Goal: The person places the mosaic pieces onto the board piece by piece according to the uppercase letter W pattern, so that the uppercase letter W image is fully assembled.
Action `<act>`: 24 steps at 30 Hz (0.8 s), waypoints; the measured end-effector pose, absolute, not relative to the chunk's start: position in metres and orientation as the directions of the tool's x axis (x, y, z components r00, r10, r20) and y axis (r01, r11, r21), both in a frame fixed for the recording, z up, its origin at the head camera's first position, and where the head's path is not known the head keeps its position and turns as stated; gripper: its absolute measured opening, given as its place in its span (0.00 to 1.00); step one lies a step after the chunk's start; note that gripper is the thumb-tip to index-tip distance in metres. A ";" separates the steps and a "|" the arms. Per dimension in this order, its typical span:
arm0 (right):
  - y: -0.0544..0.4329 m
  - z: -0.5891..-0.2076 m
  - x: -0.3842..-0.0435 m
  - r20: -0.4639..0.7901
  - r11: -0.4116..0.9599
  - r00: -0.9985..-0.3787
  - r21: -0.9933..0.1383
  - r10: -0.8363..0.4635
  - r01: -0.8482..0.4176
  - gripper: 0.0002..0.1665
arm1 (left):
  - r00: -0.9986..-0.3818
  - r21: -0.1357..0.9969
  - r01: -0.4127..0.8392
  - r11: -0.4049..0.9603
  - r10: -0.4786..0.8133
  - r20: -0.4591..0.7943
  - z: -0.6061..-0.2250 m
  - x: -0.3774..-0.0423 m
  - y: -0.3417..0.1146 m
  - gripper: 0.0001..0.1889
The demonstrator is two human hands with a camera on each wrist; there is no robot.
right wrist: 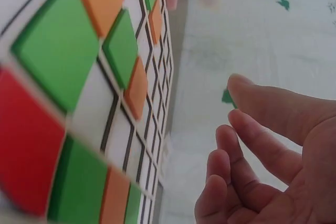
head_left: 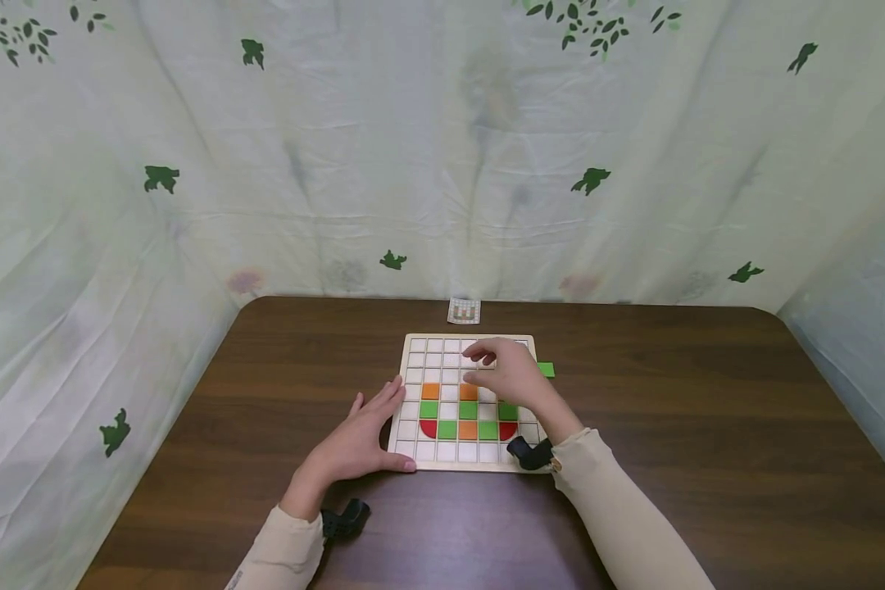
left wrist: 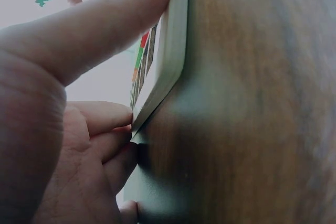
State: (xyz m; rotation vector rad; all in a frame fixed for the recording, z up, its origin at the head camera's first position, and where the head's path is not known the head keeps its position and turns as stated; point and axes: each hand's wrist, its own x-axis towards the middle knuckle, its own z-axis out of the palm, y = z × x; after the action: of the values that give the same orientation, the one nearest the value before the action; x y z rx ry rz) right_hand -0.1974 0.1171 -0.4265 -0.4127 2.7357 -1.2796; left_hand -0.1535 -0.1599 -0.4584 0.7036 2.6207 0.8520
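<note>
A pale grid board [head_left: 407, 451] lies on the table with orange, green and red tiles set in its cells. Rounded red tiles [head_left: 428, 428] stand at both ends of the lowest tile row. My left hand [head_left: 357, 438] touches the board's left side with spread fingers, its thumb at the front edge. Over the upper right of the board hovers my right hand [head_left: 512, 373], hiding some cells. Its thumb and bent fingers are apart, and nothing shows between them in the right wrist view. An orange tile [head_left: 468, 392] sits just below its thumb.
A green piece [head_left: 546, 369] shows at the board's right edge, partly behind the right hand. A small card with a printed grid pattern [head_left: 464, 311] lies at the back edge of the brown table [head_left: 708, 410]. Behind the table hangs a pale curtain [head_left: 413, 164].
</note>
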 end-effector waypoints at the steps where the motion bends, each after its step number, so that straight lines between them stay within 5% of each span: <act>1: 0.121 -0.426 -0.197 0.031 0.614 -0.961 -0.763 -0.276 -0.201 0.20 | -0.836 0.611 0.358 0.706 0.533 -0.126 -0.458 -0.154 -0.160 0.60; 24: 0.207 -0.438 -0.194 -0.049 0.622 -0.993 -0.783 -0.109 -0.030 0.23 | -0.838 0.603 0.356 0.713 0.530 -0.132 -0.461 -0.154 -0.161 0.61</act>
State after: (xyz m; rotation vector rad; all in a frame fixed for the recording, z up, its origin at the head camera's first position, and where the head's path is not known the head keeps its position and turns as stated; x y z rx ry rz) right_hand -0.1942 0.2067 -0.4384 -0.1180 2.7456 -1.3222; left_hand -0.1536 -0.1609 -0.4608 0.6970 2.6253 0.8353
